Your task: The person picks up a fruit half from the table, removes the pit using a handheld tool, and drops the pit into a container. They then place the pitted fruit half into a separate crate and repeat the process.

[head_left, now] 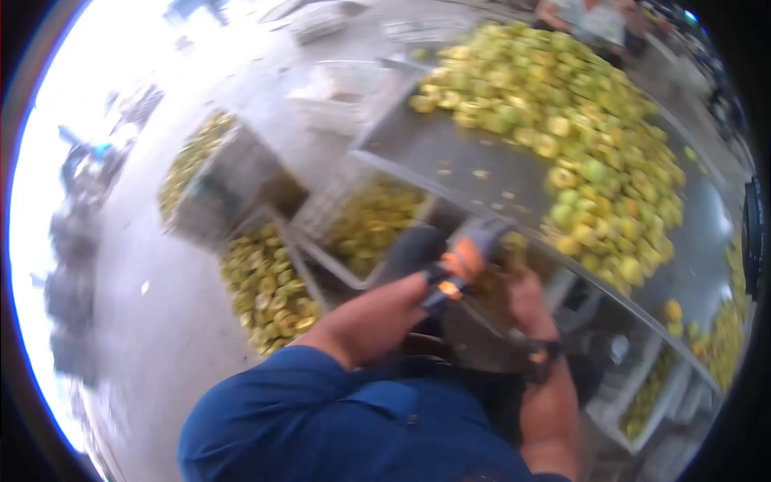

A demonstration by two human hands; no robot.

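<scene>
My left hand (474, 245), in a grey and orange glove, reaches to the near edge of a metal table (466, 157). Motion blur smears its fingers, and what they hold, if anything, cannot be made out. Just right of it is my bare right hand (524, 296), its fingers raised toward a yellow-green fruit piece (514, 241). Both hands are above a crate (491, 309) with yellow fruit pieces in it. On the metal table lies a large heap of halved yellow-green fruit (594, 153).
Left of my legs stand a crate of fruit halves (269, 285), another filled crate (373, 221) and a tilted crate (233, 189). White crates (341, 96) are beyond. Another person (590, 20) sits at the table's far side. A long crate (642, 402) stands at lower right.
</scene>
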